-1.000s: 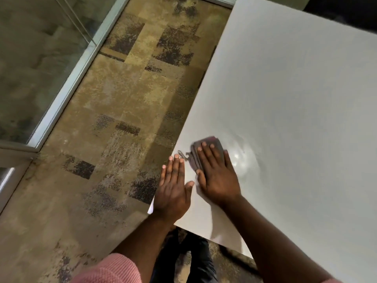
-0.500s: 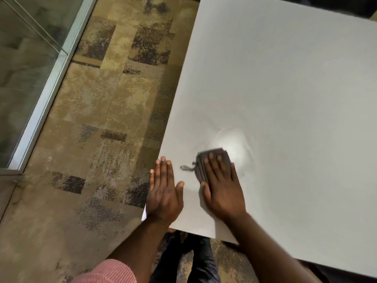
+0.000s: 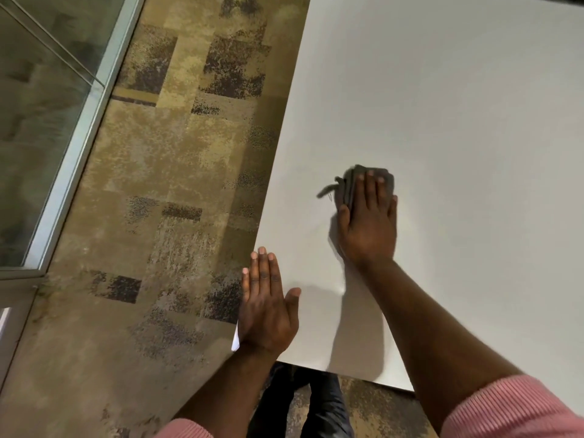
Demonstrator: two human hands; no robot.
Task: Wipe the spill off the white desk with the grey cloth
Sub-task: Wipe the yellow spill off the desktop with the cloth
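The white desk [image 3: 458,105] fills the right side of the view. A folded grey cloth [image 3: 347,181] lies on it a little in from the left edge, with a loose corner trailing to the left. My right hand [image 3: 369,222] presses flat on the cloth, fingers together, covering most of it. My left hand [image 3: 268,305] rests flat on the desk's near left corner, fingers straight, holding nothing. No wet patch or shine shows on the desk around the cloth.
Patterned brown carpet [image 3: 177,184] lies left of the desk. A glass partition with a metal frame [image 3: 76,153] runs along the far left. My dark trousers [image 3: 316,406] show below the desk's near edge.
My right hand has slid the cloth away from me and to the right, over the shiny wet patch seen earlier, which no longer shows. My left hand has stayed at the corner.
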